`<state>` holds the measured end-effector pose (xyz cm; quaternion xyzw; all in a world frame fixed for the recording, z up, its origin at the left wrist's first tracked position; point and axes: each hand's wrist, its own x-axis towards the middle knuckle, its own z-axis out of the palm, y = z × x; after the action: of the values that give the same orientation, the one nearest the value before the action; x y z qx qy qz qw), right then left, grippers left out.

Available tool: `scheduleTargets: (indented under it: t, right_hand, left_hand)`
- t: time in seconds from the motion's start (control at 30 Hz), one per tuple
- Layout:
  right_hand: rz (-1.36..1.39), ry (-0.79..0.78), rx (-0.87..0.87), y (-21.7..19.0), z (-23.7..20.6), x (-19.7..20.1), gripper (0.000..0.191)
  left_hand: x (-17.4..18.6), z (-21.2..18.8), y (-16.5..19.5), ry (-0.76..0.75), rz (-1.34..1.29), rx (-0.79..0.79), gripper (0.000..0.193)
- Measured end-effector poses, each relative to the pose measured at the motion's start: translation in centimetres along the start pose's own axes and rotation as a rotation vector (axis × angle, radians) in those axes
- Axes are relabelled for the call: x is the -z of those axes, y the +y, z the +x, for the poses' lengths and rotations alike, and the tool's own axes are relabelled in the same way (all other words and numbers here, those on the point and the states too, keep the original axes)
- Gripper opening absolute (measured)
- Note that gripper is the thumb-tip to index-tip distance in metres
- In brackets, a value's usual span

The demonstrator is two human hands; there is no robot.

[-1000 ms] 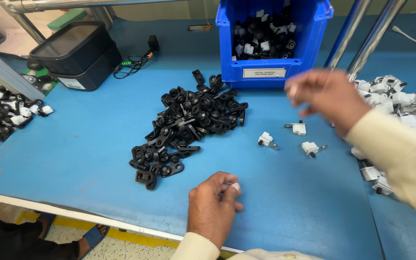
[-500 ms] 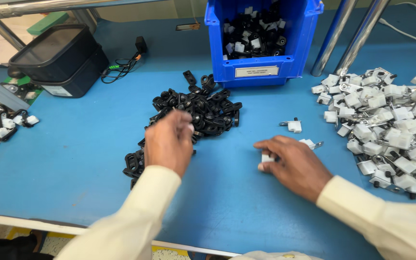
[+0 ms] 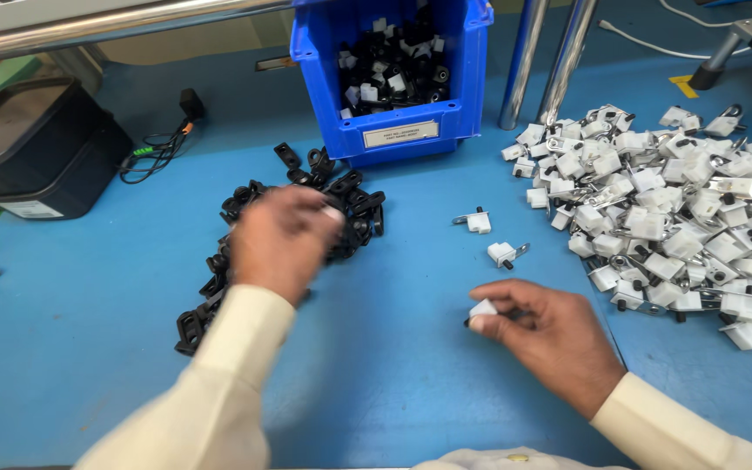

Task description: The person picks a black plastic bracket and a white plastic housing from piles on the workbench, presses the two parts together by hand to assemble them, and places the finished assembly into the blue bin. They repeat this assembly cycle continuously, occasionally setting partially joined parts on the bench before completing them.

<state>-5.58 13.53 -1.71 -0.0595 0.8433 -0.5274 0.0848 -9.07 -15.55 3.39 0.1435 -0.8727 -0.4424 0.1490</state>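
Observation:
My right hand (image 3: 550, 335) rests on the blue table (image 3: 89, 331) and pinches a small white plastic part (image 3: 481, 310) with a black stub between thumb and fingers. My left hand (image 3: 280, 239) hovers over a pile of black plastic clips (image 3: 350, 204), blurred by motion; its fingers curl down among the clips and I cannot tell whether it holds one. Two more white parts (image 3: 478, 221) (image 3: 503, 253) lie loose on the table between the hands and the heap on the right.
A blue bin (image 3: 463, 70) with mixed black and white parts stands at the back. A big heap of white parts (image 3: 681, 209) fills the right side. Two metal posts (image 3: 550, 61), a black box (image 3: 28, 165) and a cable (image 3: 158, 152) lie behind.
My left hand went from the table's near edge up onto the black clip pile. My right hand came down from the far right and picked up a white part.

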Motion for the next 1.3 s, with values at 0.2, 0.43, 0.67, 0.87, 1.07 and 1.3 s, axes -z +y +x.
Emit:
scheduleTargets:
  t: [0.2, 0.43, 0.67, 0.87, 1.07, 1.3]
  right_hand:
    - [-0.178, 0.111, 0.009, -1.1, 0.0, 1.4, 0.042]
    - [-0.570, 0.075, 0.252, -1.5, -0.7, 1.8, 0.034]
    - [-0.529, 0.081, 0.212, -0.9, -0.4, 1.0, 0.035]
    - [-0.623, 0.151, 0.428, -0.2, -0.3, 1.0, 0.030]
    - [-0.326, 0.118, 0.137, 0.3, 1.0, 1.0, 0.034]
    - [0.094, 0.092, 0.019, 1.8, -0.1, 1.3, 0.033]
  left_hand:
    - [-7.8, -7.5, -0.1, -0.414, -0.802, 0.513, 0.039]
    - [-7.9, -10.4, 2.8, -0.401, -0.329, 0.522, 0.031]
    - [-8.1, -11.6, 3.5, -0.111, 0.177, 0.130, 0.021]
    - [-7.1, -11.7, 2.6, -0.164, 0.086, 0.357, 0.023]
    - [-8.9, -11.7, 3.9, -0.157, -0.322, 0.508, 0.015]
    - [-10.9, -12.4, 6.3, -0.297, -0.246, 0.477, 0.021]
